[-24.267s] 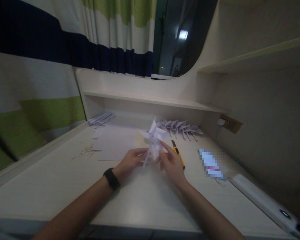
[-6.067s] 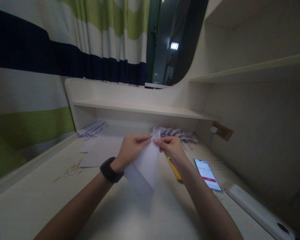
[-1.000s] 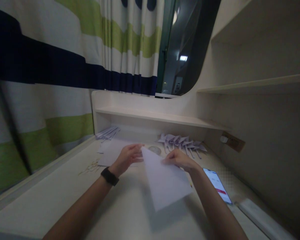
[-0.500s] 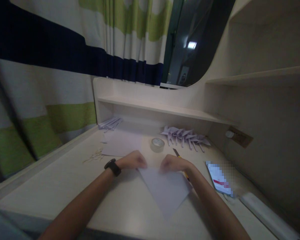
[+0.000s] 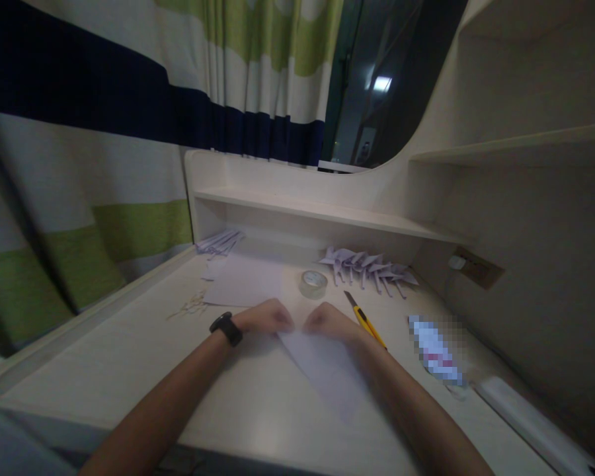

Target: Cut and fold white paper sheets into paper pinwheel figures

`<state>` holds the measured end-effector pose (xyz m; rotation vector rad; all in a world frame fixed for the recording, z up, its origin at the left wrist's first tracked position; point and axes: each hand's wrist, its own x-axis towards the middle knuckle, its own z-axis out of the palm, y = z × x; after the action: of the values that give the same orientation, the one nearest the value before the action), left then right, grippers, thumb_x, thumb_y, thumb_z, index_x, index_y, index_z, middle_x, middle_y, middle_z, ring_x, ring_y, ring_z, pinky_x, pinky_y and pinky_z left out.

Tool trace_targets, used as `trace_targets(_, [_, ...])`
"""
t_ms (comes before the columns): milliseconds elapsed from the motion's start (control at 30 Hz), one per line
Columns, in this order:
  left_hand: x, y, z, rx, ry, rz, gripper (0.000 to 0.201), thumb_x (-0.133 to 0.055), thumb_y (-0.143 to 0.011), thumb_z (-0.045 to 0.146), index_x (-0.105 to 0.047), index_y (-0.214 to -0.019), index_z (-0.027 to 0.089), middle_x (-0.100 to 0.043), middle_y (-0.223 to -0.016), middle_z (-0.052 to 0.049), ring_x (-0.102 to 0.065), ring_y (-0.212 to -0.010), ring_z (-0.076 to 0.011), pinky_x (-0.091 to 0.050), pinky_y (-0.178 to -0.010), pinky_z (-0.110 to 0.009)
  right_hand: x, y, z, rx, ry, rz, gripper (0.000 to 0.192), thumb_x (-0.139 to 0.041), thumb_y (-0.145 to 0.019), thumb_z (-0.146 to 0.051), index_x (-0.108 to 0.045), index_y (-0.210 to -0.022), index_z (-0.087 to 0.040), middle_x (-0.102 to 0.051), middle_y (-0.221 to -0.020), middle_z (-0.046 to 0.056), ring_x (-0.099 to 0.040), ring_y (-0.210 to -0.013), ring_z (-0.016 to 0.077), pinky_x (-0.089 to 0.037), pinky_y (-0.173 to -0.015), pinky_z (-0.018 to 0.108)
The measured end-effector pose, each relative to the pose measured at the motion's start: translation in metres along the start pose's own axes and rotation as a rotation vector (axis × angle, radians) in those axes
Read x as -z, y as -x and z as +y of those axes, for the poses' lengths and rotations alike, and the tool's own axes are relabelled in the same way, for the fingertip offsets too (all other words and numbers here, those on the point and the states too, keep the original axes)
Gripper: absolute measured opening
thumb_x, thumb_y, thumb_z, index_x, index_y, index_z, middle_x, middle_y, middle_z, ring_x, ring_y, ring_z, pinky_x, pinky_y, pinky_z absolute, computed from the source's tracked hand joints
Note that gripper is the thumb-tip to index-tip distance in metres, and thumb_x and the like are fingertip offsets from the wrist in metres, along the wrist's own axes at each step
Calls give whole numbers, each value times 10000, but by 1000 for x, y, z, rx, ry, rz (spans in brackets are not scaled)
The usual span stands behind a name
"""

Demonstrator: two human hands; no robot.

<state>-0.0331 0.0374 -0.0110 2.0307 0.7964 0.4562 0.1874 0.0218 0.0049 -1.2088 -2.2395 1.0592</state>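
A folded white sheet of paper (image 5: 322, 367) lies flat on the pale desk (image 5: 129, 370), its point toward me. My left hand (image 5: 265, 316), with a black watch on the wrist, presses the sheet's far left corner. My right hand (image 5: 330, 320) presses the far edge just beside it; the two hands nearly touch. My right forearm covers the sheet's right side.
A roll of clear tape (image 5: 313, 283) stands just beyond my hands, a yellow utility knife (image 5: 364, 320) to the right. Several folded paper pinwheels (image 5: 369, 266) lie at the back, flat sheets (image 5: 242, 287) and folded strips (image 5: 221, 241) at the back left, a phone (image 5: 436, 350) and white bar (image 5: 530, 423) right.
The sheet, held up in the air a second ago, has come down flat onto the desk. Both hands have dropped onto its far edge and moved closer together.
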Motion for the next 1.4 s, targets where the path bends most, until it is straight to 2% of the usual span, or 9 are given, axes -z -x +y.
trace_targets(167, [6,6,5,64,54,-82,243,-643,-748,327,-690,-737,88,-678,-639,-71,-643,-574,-166,-488,-528,-231,7,7,-5,-28,-4,-12,121,-612,-623,-197,-680,-568,-113,-556,-485,-14,-415,-475,88,-319,-467,194])
trace_targets(533, [24,14,-7,108,81,-87,221,-681,-718,321,-706,-748,103,-708,-653,-85,-660,-568,-172,-514,-529,-241,11,10,-9,4,57,-60,151,-618,-646,-220,-708,-615,-103,-600,-516,4,-437,-473,91,-324,-468,197])
trace_targets(733, [28,21,0,169,75,-147,208,-655,-714,307,-707,-714,105,-700,-640,-80,-642,-550,-153,-506,-535,-245,14,12,-9,-3,98,-63,134,-628,-635,-207,-713,-613,-106,-611,-524,9,-453,-482,96,-330,-473,195])
trace_targets(833, [35,26,2,166,-3,-87,151,-648,-683,256,-696,-663,113,-678,-593,-51,-609,-526,-136,-473,-509,-221,18,13,-5,2,112,-63,130,-633,-633,-209,-718,-618,-111,-631,-546,17,-491,-510,108,-350,-494,199])
trace_targets(933, [39,27,3,169,-68,71,162,-639,-686,263,-683,-650,111,-656,-579,-36,-577,-520,-126,-437,-497,-207,22,13,-1,3,102,-53,127,-630,-634,-200,-720,-629,-111,-638,-554,16,-505,-518,111,-367,-515,203])
trace_targets(1033, [32,19,7,73,-58,100,295,-592,-766,371,-700,-748,97,-669,-652,-50,-571,-559,-131,-415,-519,-211,22,14,-1,21,87,-57,135,-622,-647,-200,-715,-620,-105,-614,-525,5,-473,-490,97,-348,-501,201])
trace_targets(1167, [8,3,9,-114,-166,-56,360,-580,-791,427,-716,-758,95,-661,-642,-34,-541,-554,-123,-374,-528,-205,17,15,-6,1,48,-102,146,-618,-648,-207,-715,-629,-99,-605,-523,0,-460,-491,97,-338,-485,197])
trace_targets(1267, [-6,-4,2,-130,-183,-67,300,-604,-774,368,-726,-785,94,-676,-668,-45,-541,-562,-122,-376,-534,-203,12,17,-9,-7,35,-137,145,-616,-641,-201,-722,-660,-104,-623,-556,2,-490,-523,107,-360,-504,199])
trace_targets(1400, [-13,-5,-7,-116,-175,-57,267,-591,-774,321,-728,-799,94,-669,-657,-44,-514,-533,-112,-362,-505,-201,3,16,-12,10,41,-162,169,-574,-646,-165,-725,-685,-102,-629,-573,3,-505,-549,115,-381,-533,204])
